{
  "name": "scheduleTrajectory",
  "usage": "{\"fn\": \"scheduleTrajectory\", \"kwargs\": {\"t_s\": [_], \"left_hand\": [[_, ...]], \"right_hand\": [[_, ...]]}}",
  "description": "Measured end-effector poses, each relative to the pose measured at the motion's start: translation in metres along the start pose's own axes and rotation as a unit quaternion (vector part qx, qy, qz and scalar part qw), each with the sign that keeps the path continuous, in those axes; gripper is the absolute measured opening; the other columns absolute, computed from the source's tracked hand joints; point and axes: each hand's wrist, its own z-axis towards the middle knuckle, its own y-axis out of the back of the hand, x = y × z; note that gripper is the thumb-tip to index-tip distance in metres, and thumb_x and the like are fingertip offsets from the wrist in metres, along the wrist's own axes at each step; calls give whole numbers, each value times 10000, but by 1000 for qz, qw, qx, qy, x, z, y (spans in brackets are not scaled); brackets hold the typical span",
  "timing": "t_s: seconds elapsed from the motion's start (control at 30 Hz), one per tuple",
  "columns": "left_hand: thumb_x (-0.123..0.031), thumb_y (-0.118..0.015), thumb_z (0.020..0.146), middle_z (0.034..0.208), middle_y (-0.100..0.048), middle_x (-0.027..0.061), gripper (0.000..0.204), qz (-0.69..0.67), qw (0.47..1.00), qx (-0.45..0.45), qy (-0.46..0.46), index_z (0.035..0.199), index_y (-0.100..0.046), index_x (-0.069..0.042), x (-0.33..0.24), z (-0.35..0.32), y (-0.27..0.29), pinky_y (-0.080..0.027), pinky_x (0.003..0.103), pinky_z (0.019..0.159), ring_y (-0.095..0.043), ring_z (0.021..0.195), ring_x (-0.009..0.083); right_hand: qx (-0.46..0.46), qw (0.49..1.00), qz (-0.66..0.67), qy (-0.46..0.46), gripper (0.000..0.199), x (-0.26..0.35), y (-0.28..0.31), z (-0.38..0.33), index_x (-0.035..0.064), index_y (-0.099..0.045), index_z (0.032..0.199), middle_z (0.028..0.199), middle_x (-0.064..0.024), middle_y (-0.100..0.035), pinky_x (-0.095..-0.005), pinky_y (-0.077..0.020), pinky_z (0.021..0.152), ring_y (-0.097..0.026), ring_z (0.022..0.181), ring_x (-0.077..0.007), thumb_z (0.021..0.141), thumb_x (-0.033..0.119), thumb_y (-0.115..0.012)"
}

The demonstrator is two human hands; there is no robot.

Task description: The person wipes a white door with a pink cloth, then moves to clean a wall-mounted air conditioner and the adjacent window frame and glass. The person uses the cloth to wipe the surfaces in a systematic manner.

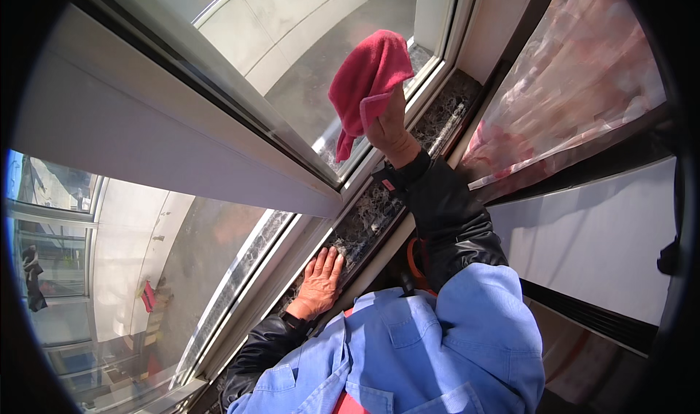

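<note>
My right hand (390, 129) is raised at the window with a pinkish-red cloth (370, 78) in it. The cloth drapes over the fingers and hides most of them, and one corner hangs down. Behind it is the right-hand window pane (306, 71); I cannot tell whether the cloth touches the glass. My left hand (319, 283) lies flat on the dark marbled windowsill (361, 224), fingers stretched out, holding nothing. Both forearms are in black sleeves.
A wide white window post (182, 129) divides the panes. Left of it, another pane (197, 268) shows a courtyard below. At the right hang a pink floral curtain (576, 86) and, below it, a white panel (590, 231). The white window frame (255, 319) runs along the sill.
</note>
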Motion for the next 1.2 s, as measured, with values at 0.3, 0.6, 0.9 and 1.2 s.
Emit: {"fn": "scheduleTrajectory", "kwargs": {"t_s": [0.3, 0.6, 0.9, 1.2], "left_hand": [[-309, -751, 816, 1709, -123, 199, 1001, -11, 1000, 13, -1, 1622, -216, -54, 1, 1, -1, -130, 542, 1244, -87, 1580, 408], [-308, -763, 797, 1712, -98, 200, 1044, -4, 999, 33, 4, 1628, -185, -55, 2, 2, -2, -117, 542, 1245, -68, 1583, 405], [-293, -748, 815, 1712, -121, 179, 1004, -17, 1000, 22, 10, 1627, -204, -66, 1, 2, -1, -108, 525, 1252, -91, 1585, 382], [-287, -736, 832, 1715, -109, 180, 1010, -7, 1000, 1, -3, 1636, -164, -69, 3, 0, -7, -107, 515, 1259, -94, 1585, 385]], "right_hand": [[-49, 994, -94, -37, 462, -11, 39, 17, 70, -390, 1505, 1436, -133, -424, -311, -488, 917, -508, 1082, -186, 1069, 129, -530], [-122, 979, -149, -66, 318, -89, 64, -44, 9, -559, 1348, 1178, -63, -614, -313, -462, 961, -546, 1093, -179, 1044, 101, -582], [-14, 853, -497, -158, 335, -159, 166, -28, 11, -580, 1171, 1228, -259, -594, -501, -455, 1016, -560, 1159, -460, 896, 180, -672], [164, 890, -426, -14, 335, -16, 24, -209, 2, -597, 1161, 1292, -230, -557, -525, -428, 1054, -486, 1238, -491, 829, -24, -632]]}}
